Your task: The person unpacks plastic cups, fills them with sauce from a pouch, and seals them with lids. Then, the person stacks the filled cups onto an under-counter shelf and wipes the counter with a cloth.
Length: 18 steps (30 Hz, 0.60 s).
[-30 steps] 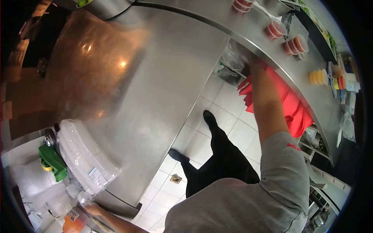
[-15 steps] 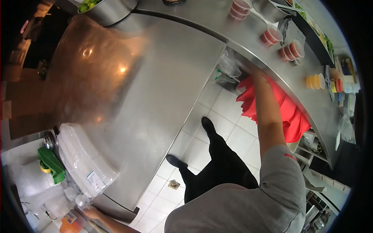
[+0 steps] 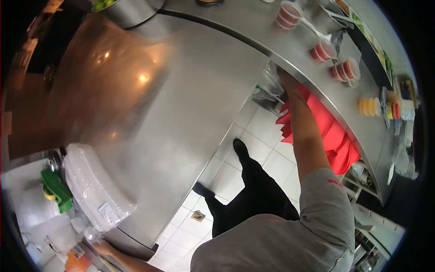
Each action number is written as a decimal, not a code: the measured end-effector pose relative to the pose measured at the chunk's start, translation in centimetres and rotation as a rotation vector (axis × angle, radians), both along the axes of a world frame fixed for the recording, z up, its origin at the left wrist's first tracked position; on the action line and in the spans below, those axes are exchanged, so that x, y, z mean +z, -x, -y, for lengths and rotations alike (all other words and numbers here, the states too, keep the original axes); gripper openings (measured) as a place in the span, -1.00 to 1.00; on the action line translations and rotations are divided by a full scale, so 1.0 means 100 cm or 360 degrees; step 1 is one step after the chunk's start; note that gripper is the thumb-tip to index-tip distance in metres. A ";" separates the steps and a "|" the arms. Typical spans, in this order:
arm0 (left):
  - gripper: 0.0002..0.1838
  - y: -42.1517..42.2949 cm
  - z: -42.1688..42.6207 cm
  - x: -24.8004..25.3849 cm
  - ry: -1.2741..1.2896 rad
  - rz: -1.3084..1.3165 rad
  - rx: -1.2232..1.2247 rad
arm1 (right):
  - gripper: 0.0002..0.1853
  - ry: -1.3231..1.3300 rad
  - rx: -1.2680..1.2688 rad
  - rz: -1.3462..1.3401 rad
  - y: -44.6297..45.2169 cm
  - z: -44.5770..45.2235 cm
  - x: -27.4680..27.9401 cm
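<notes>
My left hand is at the lower left, right beside small clear plastic cups. Its fingers are small and partly covered, so I cannot tell whether they grip one. My right arm stretches under the curved steel counter's edge, and my right hand is in shadow there, its fingers hidden. Close to it are a crumpled clear plastic bag and red fabric-like bags hanging below the counter.
A long plastic-wrapped stack and a green tape dispenser are at left. Cups of red sauce and yellow cups stand on the counter. A steel pot with green produce sits at top left of the steel worktop.
My right hand has reached farther up and left under the counter, past the red bags toward the clear plastic bag. My left hand stays beside the cups; the view has shifted slightly.
</notes>
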<state>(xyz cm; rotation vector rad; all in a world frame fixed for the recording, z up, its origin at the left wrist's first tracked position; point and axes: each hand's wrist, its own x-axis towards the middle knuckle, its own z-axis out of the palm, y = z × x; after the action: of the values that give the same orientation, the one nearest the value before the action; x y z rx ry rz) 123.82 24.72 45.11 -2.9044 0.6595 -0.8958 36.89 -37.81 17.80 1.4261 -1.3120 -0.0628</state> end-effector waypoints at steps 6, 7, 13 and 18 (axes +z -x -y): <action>-0.50 0.019 -0.003 -0.017 -0.0102 0.0215 -0.0016 | -0.60 -0.1174 0.0074 0.0235 0.037 -0.022 -0.027; -0.52 0.032 0.008 -0.015 -0.0014 0.0181 0.0004 | -0.59 -0.1215 0.0110 0.0611 0.032 -0.032 -0.023; -0.71 0.068 0.052 0.003 0.0982 -0.0114 -0.0118 | -0.75 -0.0917 0.0596 0.2130 -0.095 -0.166 0.086; -0.85 0.090 0.050 0.031 0.1430 -0.0550 -0.0210 | -0.80 -0.1017 0.1477 0.2791 -0.263 -0.292 0.237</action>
<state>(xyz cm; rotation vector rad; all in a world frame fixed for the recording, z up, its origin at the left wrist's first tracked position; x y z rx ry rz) 114.85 19.75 48.23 -3.9239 0.5657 -0.8695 63.21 -8.61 41.46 2.6420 -1.7330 1.9042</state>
